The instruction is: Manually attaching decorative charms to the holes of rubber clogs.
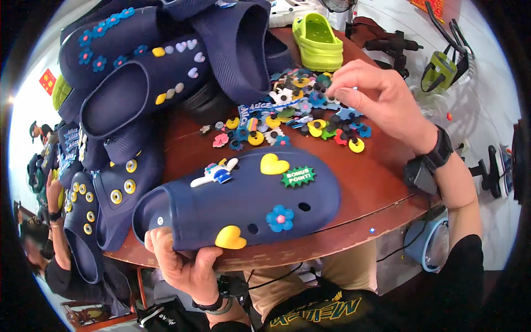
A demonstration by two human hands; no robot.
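Landmark: navy clog [243,199], lying on its side at the near edge of the round wooden tabletop [381,188]. Far left of the clog, another person's arm [55,210] shows below the tabletop rim. Left and behind the clog, a heap of navy clogs [144,72] with yellow round studs and flower charms. Left hand [185,265] grips the clog from below at its heel opening, thumb over the edge, fingers curled shut on the sole. On the clog's upper: astronaut charm [214,172], yellow heart charm [274,164], green star-burst charm [298,176], blue flower charm [280,218], second yellow heart [230,238]. Behind the clog, loose pile of charms [298,119]. Right hand [376,94] behind and right of the clog, fingertips pressed together, pinching a small charm over the pile. Lime clog [318,41] far behind.
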